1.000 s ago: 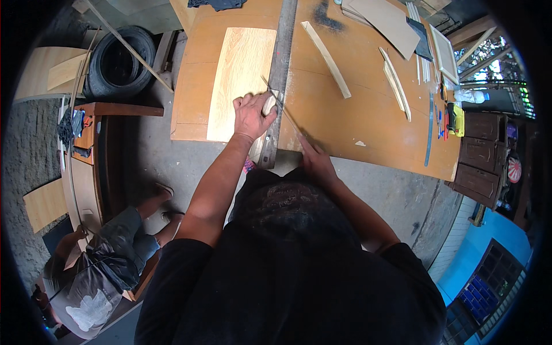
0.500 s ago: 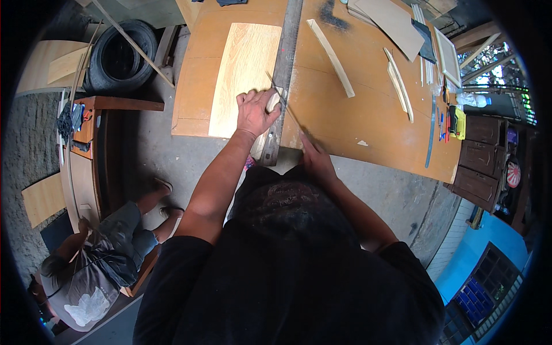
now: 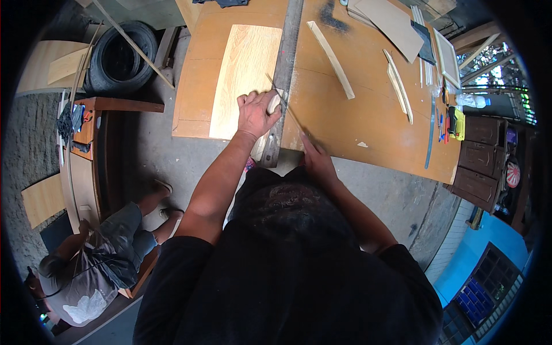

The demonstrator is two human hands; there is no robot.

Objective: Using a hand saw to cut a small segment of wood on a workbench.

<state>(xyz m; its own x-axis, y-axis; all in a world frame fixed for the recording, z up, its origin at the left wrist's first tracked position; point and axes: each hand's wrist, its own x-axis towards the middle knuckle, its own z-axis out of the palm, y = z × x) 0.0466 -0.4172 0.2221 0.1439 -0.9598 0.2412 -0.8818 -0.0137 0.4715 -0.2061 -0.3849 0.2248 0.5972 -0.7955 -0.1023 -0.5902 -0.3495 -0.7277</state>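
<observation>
My left hand (image 3: 255, 114) is closed on a small pale wood piece (image 3: 273, 102) against a long dark straight bar (image 3: 287, 40), beside the right edge of a light wood-grain board (image 3: 244, 52). My right hand (image 3: 314, 150) is closed on the lower end of a long thin tool (image 3: 292, 115), which slants up to the left across that wood piece. Its exact kind is hard to make out. Both hands are at the near part of the brown worktable (image 3: 356, 126).
Pale strips (image 3: 330, 57), sheets (image 3: 388, 29) and small tools (image 3: 451, 123) lie on the worktable. A tire (image 3: 103, 54) and desk (image 3: 100, 155) stand left. Another person (image 3: 103, 276) sits lower left. A dark cabinet (image 3: 477, 161) stands right.
The view has shifted slightly since a second ago. My hands, the thin tool and the wood piece are in nearly the same positions.
</observation>
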